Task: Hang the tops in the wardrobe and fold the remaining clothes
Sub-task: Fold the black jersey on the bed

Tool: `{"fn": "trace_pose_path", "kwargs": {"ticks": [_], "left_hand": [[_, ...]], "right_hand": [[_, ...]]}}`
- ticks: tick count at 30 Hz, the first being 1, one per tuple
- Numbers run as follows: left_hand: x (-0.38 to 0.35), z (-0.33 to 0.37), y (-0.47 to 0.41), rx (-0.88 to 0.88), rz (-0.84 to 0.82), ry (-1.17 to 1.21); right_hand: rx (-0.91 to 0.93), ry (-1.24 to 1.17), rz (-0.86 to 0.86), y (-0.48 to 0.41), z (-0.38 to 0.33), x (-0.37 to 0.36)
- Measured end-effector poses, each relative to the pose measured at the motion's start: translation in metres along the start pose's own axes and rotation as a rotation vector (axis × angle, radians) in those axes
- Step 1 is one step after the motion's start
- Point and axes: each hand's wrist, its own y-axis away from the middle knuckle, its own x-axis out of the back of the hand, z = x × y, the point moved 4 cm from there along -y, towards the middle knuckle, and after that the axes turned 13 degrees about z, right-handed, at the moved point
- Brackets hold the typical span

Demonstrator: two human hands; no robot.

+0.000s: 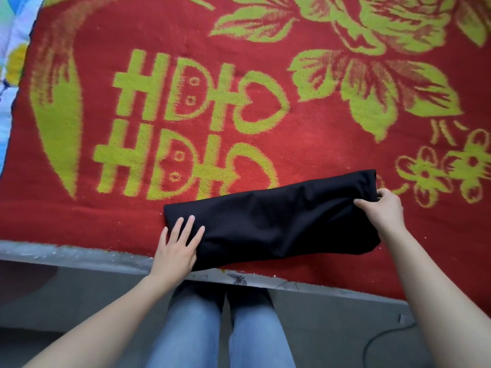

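The black garment (273,221) lies folded into a long, creased band near the front edge of your bed's red blanket (318,134); your left hand (176,248) presses flat on one end, your right hand (382,211) pinches the other

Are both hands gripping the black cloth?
No, only the right hand pinches an end of the black cloth; the left hand rests flat on it, uncurled.
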Motion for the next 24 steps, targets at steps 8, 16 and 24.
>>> {"fn": "trace_pose_path", "kwargs": {"ticks": [8, 16, 24], "left_hand": [[-0.019, -0.016, 0.018, 0.070, -0.117, 0.193], [-0.017, -0.038, 0.010, 1.324, -0.109, 1.511], [-0.021, -0.049, 0.009, 1.222, 0.050, 1.311]], "right_hand": [[0.533, 0.109, -0.203, 0.151, -0.111, -0.043], [0.793, 0.204, -0.784, 0.277, -0.134, -0.168], [1.111, 0.105, -0.146, 0.242, -0.085, -0.138]]}}
